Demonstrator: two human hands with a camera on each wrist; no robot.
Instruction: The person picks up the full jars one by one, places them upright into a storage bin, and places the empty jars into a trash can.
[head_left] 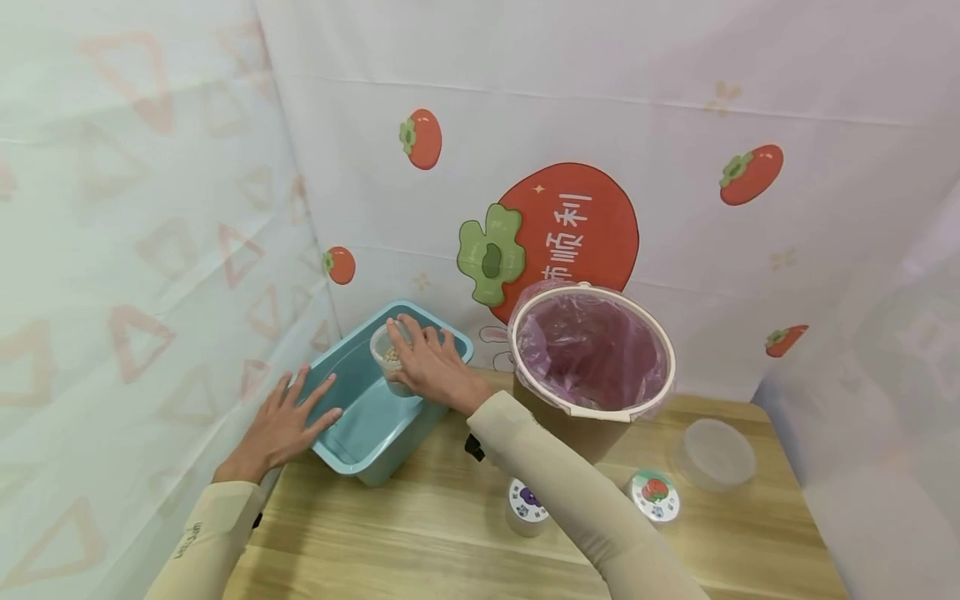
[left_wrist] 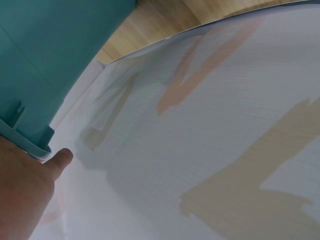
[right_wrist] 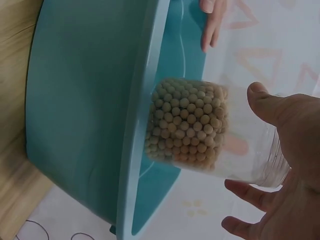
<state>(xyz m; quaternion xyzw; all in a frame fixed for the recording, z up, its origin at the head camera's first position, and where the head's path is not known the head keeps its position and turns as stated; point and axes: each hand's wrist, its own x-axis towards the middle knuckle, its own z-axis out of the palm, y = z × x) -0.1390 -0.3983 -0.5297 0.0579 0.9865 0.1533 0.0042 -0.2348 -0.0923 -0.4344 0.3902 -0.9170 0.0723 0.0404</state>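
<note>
My right hand (head_left: 435, 367) grips a clear jar (right_wrist: 245, 150) near its open end, between thumb and fingers. Small beige balls (right_wrist: 187, 120) fill the lower part of the jar. It is held over a blue-green plastic basin (head_left: 337, 462), upright or only slightly tilted in the head view. On the basin's left side, my left hand (head_left: 281, 425) rests at the rim with its fingers spread. The left wrist view shows only part of that hand beside the basin's edge.
A bin (head_left: 663, 358) lined with a purple bag stands right of the basin. In front of it are a jar with a purple-pictured lid (head_left: 527, 500) and a round lid with a red picture (head_left: 655, 496). A translucent round container (head_left: 716, 454) lies farther right on the wooden table (head_left: 420, 542).
</note>
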